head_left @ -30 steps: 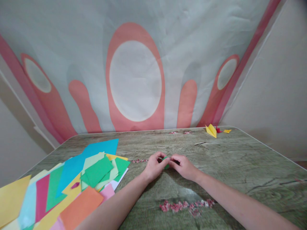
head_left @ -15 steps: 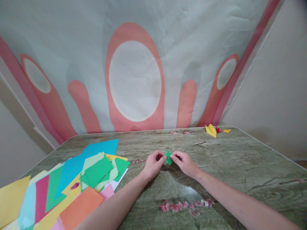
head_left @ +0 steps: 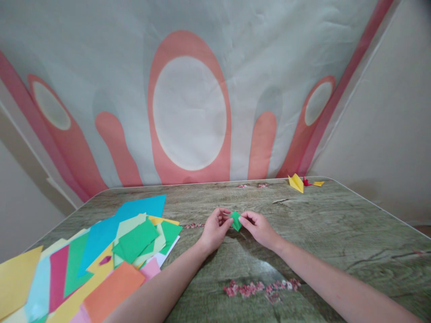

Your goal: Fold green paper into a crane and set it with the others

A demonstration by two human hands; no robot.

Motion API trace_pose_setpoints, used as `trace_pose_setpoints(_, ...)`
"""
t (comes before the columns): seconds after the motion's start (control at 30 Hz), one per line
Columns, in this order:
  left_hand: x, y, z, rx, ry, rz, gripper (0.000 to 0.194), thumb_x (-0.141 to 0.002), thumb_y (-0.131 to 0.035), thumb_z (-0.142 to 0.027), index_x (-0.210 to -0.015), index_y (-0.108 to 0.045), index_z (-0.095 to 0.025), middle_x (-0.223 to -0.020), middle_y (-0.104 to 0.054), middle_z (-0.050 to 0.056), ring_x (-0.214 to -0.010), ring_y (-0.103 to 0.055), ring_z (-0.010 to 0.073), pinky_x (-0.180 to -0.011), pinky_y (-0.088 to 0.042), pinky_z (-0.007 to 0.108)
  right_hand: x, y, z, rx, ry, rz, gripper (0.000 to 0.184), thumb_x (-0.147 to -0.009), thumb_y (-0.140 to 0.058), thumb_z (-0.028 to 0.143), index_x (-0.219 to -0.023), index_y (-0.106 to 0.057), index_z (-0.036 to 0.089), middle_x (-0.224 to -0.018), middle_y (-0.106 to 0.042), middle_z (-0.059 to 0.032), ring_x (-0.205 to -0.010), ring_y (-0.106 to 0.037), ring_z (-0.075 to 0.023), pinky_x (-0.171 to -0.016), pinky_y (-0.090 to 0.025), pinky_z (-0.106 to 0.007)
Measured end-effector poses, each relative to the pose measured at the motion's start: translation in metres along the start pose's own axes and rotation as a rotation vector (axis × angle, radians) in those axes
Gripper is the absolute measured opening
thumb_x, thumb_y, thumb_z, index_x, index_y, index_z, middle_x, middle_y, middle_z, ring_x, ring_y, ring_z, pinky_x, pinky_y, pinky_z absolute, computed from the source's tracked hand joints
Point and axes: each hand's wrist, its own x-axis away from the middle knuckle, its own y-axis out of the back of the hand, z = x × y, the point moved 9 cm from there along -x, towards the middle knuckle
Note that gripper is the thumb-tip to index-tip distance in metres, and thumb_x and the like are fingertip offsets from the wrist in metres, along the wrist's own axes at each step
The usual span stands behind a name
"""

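Green and folded small, a diamond-shaped piece of paper (head_left: 236, 221) is held up between two bare hands, near the middle of the counter (head_left: 336, 224). The left hand (head_left: 216, 230) has its grip closed on the paper's left corner, thumb and fingertips pinching it, the other fingers curled. The right hand (head_left: 258, 229) pinches the opposite corner between thumb and fingers, its grip closed as well. Whether the paper's lower tip touches the wood-patterned surface cannot be told.

Nearer the person, between the forearms, a band of printed pink blossoms (head_left: 249, 289) crosses the counter. To the left of the hands lies a spread of overlapping coloured sheets: green squares (head_left: 136, 240) over pale green ones, large blue sheets (head_left: 141, 208) behind them, an orange sheet (head_left: 114, 289) in front, and yellow, magenta, pink and light blue pieces around these. A small dark pink folded piece (head_left: 105, 260) rests on a yellow sheet among them.

At the far edge, on the right, sit a yellow folded paper (head_left: 296, 183), a little red piece (head_left: 306, 181) just beside it, and a small flat yellow piece (head_left: 318, 184). Behind the counter hangs a pale grey backdrop (head_left: 242, 54) with coral shapes and white ovals.
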Motion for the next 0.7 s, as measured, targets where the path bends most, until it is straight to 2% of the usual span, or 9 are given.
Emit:
trace_pose_setpoints(0.1,0.000,0.001,-0.001,-0.029,-0.032,-0.002,0.026,-0.075,-0.061,-0.026,-0.097,-0.052,-0.015,-0.067,-0.057,-0.001,-0.064,-0.055,0.0114,-0.062,-0.045,0.023,-0.001,0.000,-0.002,-0.096,0.003,-0.002,0.018,-0.084,-0.050,0.033,-0.091,-0.056,0.018,-0.077,-0.060,-0.0006,-0.070,-0.055,-0.0141,-0.066,-0.041,-0.026)
trace_pose_setpoints(0.2,0.000,0.001,-0.001,-0.072,-0.046,0.016,0.025,-0.078,-0.057,-0.026,-0.101,-0.057,-0.015,-0.076,-0.062,0.003,-0.069,-0.057,0.0129,-0.066,-0.046,0.025,-0.002,0.001,-0.004,-0.142,0.002,-0.017,0.021,-0.083,-0.051,0.032,-0.099,-0.052,0.018,-0.076,-0.059,0.0003,-0.070,-0.055,-0.0136,-0.066,-0.042,-0.026)
trace_pose_setpoints(0.37,0.000,0.001,-0.001,-0.129,-0.048,0.030,0.023,-0.079,-0.056,-0.026,-0.098,-0.063,-0.014,-0.092,-0.066,0.006,-0.082,-0.060,0.0164,-0.076,-0.048,0.028,-0.002,-0.001,-0.004,-0.178,-0.014,0.014,0.023,-0.083,-0.052,0.032,-0.101,-0.051,0.017,-0.073,-0.057,0.0016,-0.066,-0.053,-0.0121,-0.063,-0.040,-0.025)
trace_pose_setpoints(0.57,0.001,-0.001,-0.001,-0.144,-0.037,0.046,0.022,-0.076,-0.059,-0.026,-0.094,-0.065,-0.014,-0.092,-0.067,0.007,-0.084,-0.061,0.0175,-0.079,-0.048,0.029,0.000,-0.007,-0.004,-0.173,-0.037,0.085,0.035,-0.076,-0.061,0.030,-0.106,-0.047,0.017,-0.074,-0.060,0.0015,-0.062,-0.054,-0.0117,-0.059,-0.039,-0.024)
trace_pose_setpoints(0.7,0.002,-0.001,-0.002,-0.184,-0.037,0.030,0.019,-0.076,-0.058,-0.024,-0.090,-0.067,-0.015,-0.091,-0.068,0.006,-0.083,-0.062,0.0175,-0.079,-0.048,0.029,0.000,-0.009,-0.004,-0.151,-0.033,0.097,0.037,-0.075,-0.062,0.028,-0.107,-0.047,0.017,-0.072,-0.059,0.0024,-0.060,-0.052,-0.0108,-0.057,-0.038,-0.024)
